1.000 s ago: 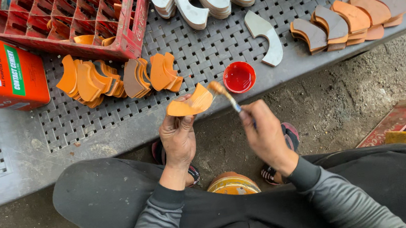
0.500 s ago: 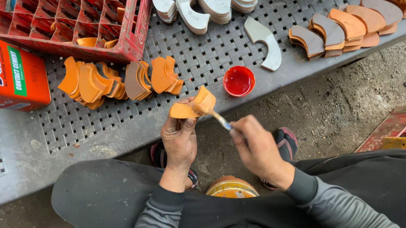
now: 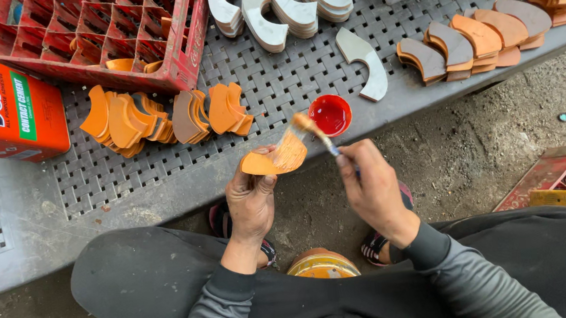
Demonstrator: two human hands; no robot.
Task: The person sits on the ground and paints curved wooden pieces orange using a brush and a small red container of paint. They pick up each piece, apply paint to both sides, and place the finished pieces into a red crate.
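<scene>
My left hand (image 3: 251, 201) holds a curved orange leather piece (image 3: 276, 159) up in front of the grey slatted bench (image 3: 161, 169). My right hand (image 3: 373, 188) grips a small brush (image 3: 313, 132), and its bristle tip rests on the upper edge of that piece. Just behind the brush, a small red cup (image 3: 331, 114) of glue stands on the bench. Left of the cup lies a pile of curved orange pieces (image 3: 163, 118).
A red plastic crate (image 3: 91, 36) and an orange metal can (image 3: 2, 108) stand at the bench's left. White curved pieces (image 3: 283, 5) and brown-orange pieces (image 3: 484, 36) lie further back and right. A round tin (image 3: 321, 265) sits between my knees; another crate (image 3: 564, 179) is on the ground at the right.
The brush has moved from beside the red cup onto the orange piece, and my left hand has turned the piece flatter toward the brush.
</scene>
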